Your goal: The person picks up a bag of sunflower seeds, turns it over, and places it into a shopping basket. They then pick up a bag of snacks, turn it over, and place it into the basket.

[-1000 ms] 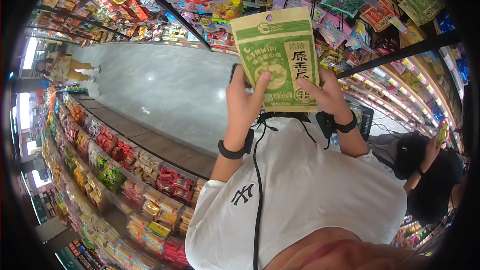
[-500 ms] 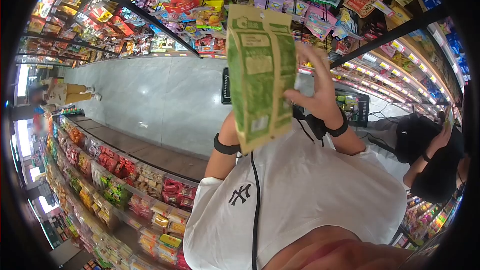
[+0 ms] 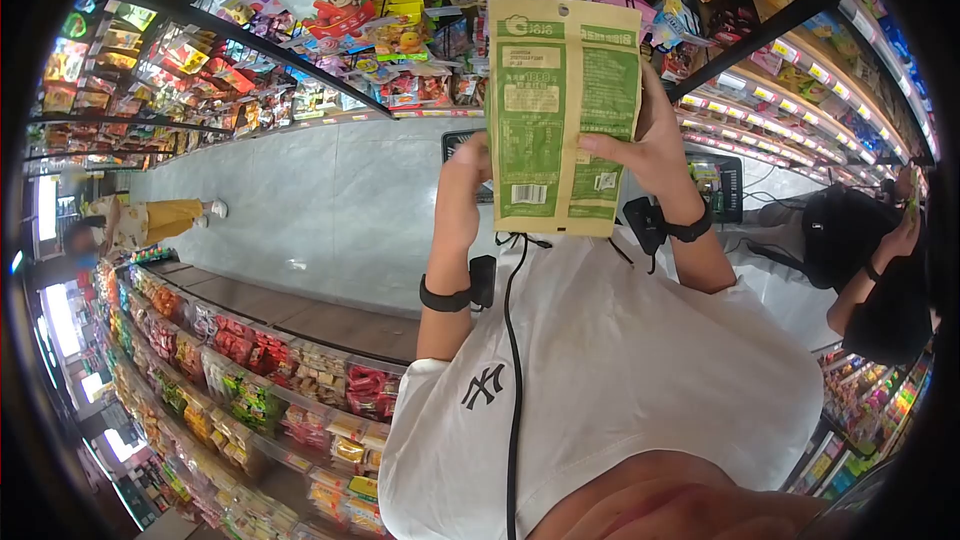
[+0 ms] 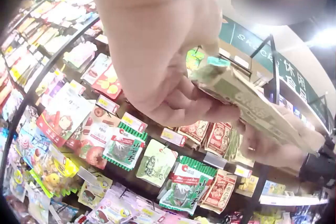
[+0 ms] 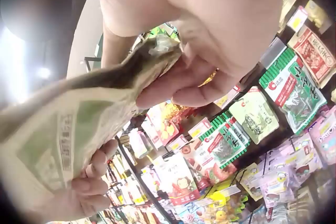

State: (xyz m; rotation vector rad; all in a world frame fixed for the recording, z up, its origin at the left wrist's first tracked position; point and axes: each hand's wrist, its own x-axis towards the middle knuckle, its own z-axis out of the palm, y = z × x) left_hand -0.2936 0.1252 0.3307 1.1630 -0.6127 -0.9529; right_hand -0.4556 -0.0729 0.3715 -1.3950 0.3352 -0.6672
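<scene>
We find the packet [image 3: 565,115] held up in front of the chest, roughly upright, with its barcode side towards the wearer. The right hand [image 3: 655,145] pinches its right edge, thumb laid on the printed face and fingers behind. The left hand [image 3: 460,195] is at the opposite edge, fingers curled against the packet in the wrist views; we cannot tell whether its thumb bears on it.

Our main concern is uneven support. Should the left hand bear little load, the packet would depend on the right pinch alone and could pivot, tilt or slip. The likely cause would be a smooth wrapper with loose contents shifting inside. A fall would probably end on the floor [image 3: 300,190] or against a basket [image 3: 715,185].

We note a second hazard. The hanging packets [image 4: 155,162] are close beyond the hands in the wrist views, and a wide turn or reach could knock one off its hook. A hard squeeze at one edge could also crease the wrapper and hide the small print.

We record lesser risks: the black cord [image 3: 514,390] down the white shirt [image 3: 640,370] could catch if an arm swept inward, and the right wrist camera [image 3: 645,225], near the packet's lower corner, could nudge it.
</scene>
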